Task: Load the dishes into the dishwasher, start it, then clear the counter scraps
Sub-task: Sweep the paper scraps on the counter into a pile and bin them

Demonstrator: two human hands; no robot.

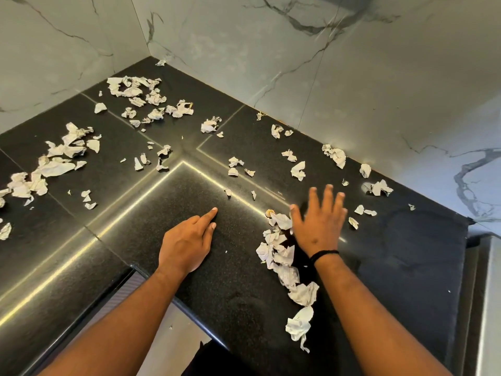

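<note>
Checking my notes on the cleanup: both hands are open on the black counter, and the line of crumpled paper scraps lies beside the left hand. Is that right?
Not quite. In the head view the line of crumpled paper scraps lies beside the right hand, not the left hand. Both hands are open on the black counter, as you said.

scraps (282,253) beside right hand (317,226), bare counter (238,240) between

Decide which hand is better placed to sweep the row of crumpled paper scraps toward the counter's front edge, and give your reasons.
Right. The right hand lies open, fingers spread, directly against the paper scraps. The left hand rests on bare black counter, apart from that row.
</note>
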